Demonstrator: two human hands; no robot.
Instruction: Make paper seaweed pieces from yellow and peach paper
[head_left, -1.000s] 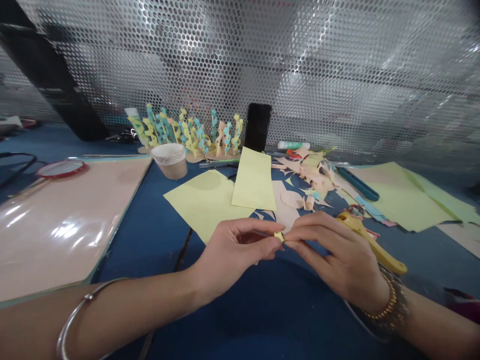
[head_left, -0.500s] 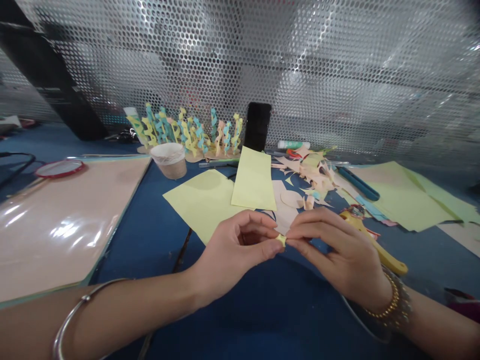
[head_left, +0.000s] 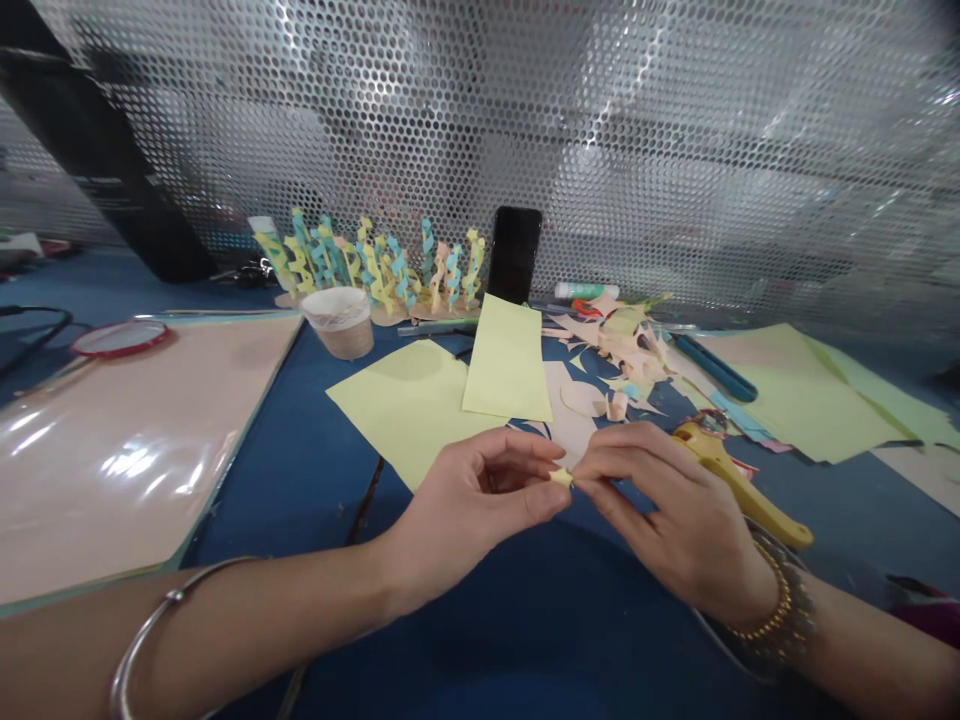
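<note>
A small yellow paper star [head_left: 561,478] is pinched between the thumb and fingers of my left hand [head_left: 480,490]. My right hand [head_left: 667,510] has its thumb and fingertips pressed together at the star's right side, touching it. Beyond my hands lie a yellow paper strip [head_left: 508,360] and a larger yellow sheet [head_left: 405,395], with pale pink paper [head_left: 566,410] beside them. A yellow-handled tool [head_left: 750,490], partly hidden, rests just behind my right hand.
Paper scraps [head_left: 622,345], a glue stick [head_left: 587,290] and a blue cutter [head_left: 716,367] lie behind right. A phone [head_left: 515,250] leans on the perforated metal panel [head_left: 600,130]. Paper spirals [head_left: 382,265] stand behind a paper-lined cup [head_left: 341,325]. A plastic-covered pink stack [head_left: 135,440] is left.
The star has turned slightly between my fingers. My right hand has shifted a little, its fingers curled closer together; my left hand stays nearly in place.
</note>
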